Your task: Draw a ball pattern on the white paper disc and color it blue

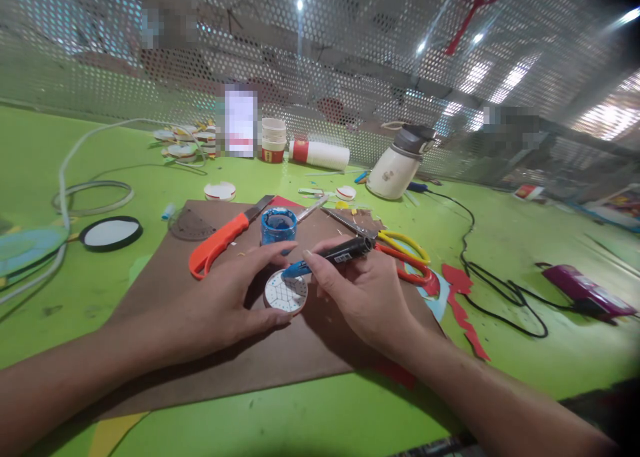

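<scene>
A small round white disc (285, 295) marked with black lines and blue dots sits over a brown board (210, 350). My left hand (235, 290) grips it by the edge between thumb and fingers. In my right hand (360, 290) is a blue and black marker pen (333, 255), its tip at the disc's upper part. Just behind the disc stands a blue-stained jar (279, 227). An orange-handled cutter (223, 240) lies left of the jar. To the right are scissors (400, 250) with yellow and red handles, partly behind my right hand.
A white bottle (395, 163) with a dark lid, stacked paper cups (320, 155) and a lit phone (241, 120) stand along the perforated screen. A black cable (473, 223) leads to a purple device (585, 290) at right. A black-rimmed disc (111, 233) lies left, near a white cable.
</scene>
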### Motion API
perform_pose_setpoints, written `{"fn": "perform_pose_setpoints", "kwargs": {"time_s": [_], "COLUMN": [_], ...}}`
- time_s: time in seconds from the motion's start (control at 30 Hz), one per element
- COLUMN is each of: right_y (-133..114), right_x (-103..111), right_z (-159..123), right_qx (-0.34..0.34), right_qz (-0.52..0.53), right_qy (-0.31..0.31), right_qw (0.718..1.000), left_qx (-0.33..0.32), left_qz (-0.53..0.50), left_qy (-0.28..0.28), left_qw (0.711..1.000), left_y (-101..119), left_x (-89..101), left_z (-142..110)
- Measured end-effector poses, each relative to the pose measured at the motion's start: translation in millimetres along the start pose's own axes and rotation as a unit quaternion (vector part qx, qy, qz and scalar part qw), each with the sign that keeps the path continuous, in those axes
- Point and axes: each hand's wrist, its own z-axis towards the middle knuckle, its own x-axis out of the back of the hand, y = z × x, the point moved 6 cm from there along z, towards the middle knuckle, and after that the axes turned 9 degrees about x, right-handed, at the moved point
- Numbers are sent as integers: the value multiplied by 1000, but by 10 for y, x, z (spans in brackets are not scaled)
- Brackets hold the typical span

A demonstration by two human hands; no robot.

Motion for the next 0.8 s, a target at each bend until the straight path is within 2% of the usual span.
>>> {"fn": "perform_pose_setpoints", "kwargs": {"time_s": [0.33, 0.5, 0.8], "right_y": [21, 21, 93], "right_x": [-18, -41, -21], "right_z": [-6, -29, -71], "right_qx": [-26, -10, -34], "right_qz": [-5, -31, -78], "right_qy": [-21, -27, -31], "right_qw": [999, 999, 996], "left_qx": [6, 1, -3], "left_qz": [13, 20, -12], "left_qy": [6, 7, -31], "left_qw": [1000, 1000, 999], "left_y": [39, 14, 27], "left_x": [31, 19, 61], "left_z": [-3, 6, 0]}}
